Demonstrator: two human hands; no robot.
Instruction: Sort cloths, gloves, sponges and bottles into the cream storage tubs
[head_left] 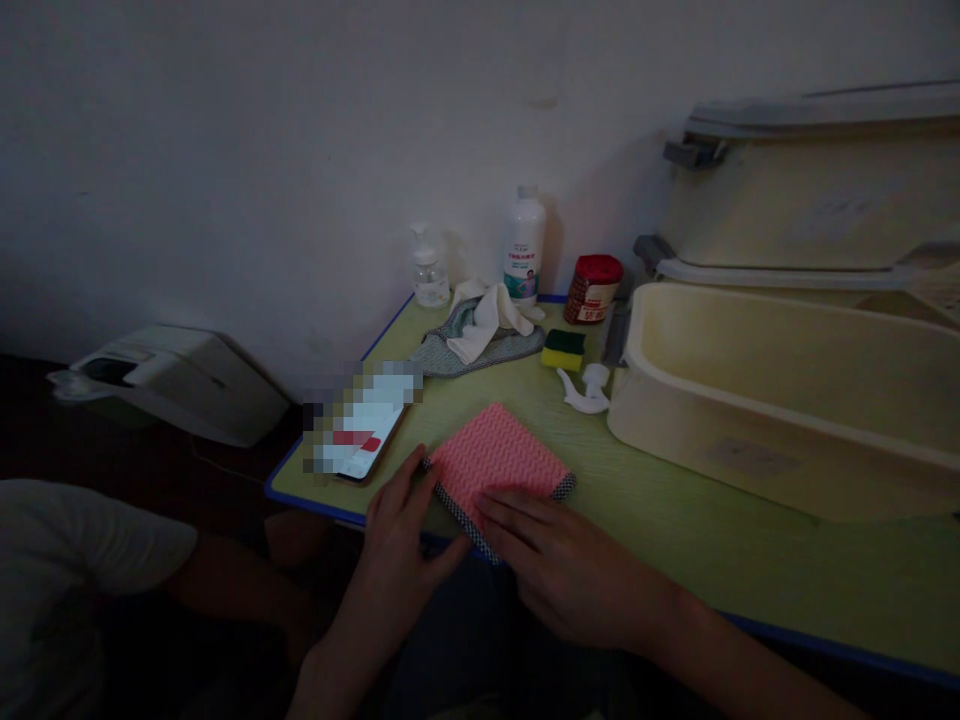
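Note:
A pink textured cloth [499, 450] with a black-and-white checked edging lies folded into a square near the front edge of the table. My right hand [551, 550] rests on its near part, fingers stretched out flat over the pink surface. At the cloth's left corner is my left hand [401, 535], its fingers apart and the fingertips touching or close to the checked edge. A lit phone [367, 425] lies just beyond my left hand, its screen partly blurred out.
On the green table [675, 545], a grey cloth [499, 348], pump bottle [430, 270], white bottle [523, 245], red-lidded jar [592, 290], sponge [563, 350] and white spray head [585, 388] stand or lie behind. A cream bin [750, 400] fills the right. Another person's sleeve [112, 535] shows left.

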